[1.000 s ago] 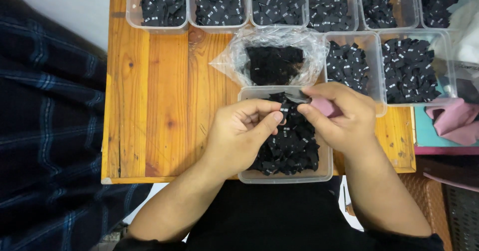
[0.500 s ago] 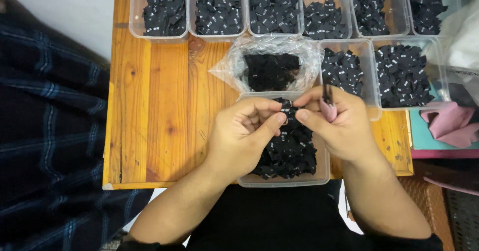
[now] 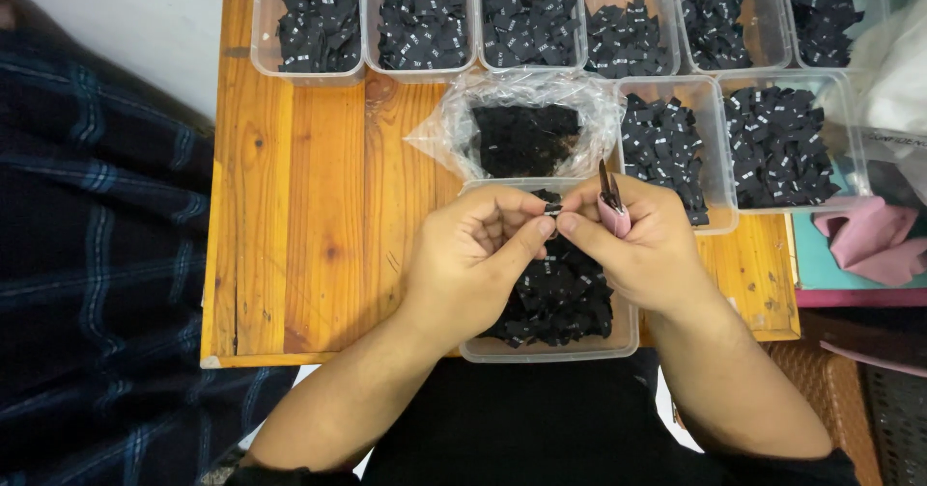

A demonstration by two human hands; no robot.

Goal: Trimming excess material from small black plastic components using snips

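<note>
My left hand [image 3: 480, 255] and my right hand [image 3: 642, 247] meet over a clear plastic tub [image 3: 541, 349] filled with small black fabric labels [image 3: 560, 298]. Both pinch one small black label [image 3: 550, 210] between thumb and forefinger tips. My right hand also holds small pink-handled snips [image 3: 611, 205], blades pointing up and away from me. Just beyond the hands lies an open clear plastic bag [image 3: 454, 124] with more black labels inside.
A wooden table [image 3: 309, 206] carries a back row of several clear tubs [image 3: 307, 23] of black labels, plus two more tubs [image 3: 676, 148] at right. Pink cloth [image 3: 869, 240] lies off the right edge. A dark plaid fabric [image 3: 87, 254] is at left.
Both hands shifted slightly and the snips turned upright in my right hand; the label is now pinched between both hands' fingertips.
</note>
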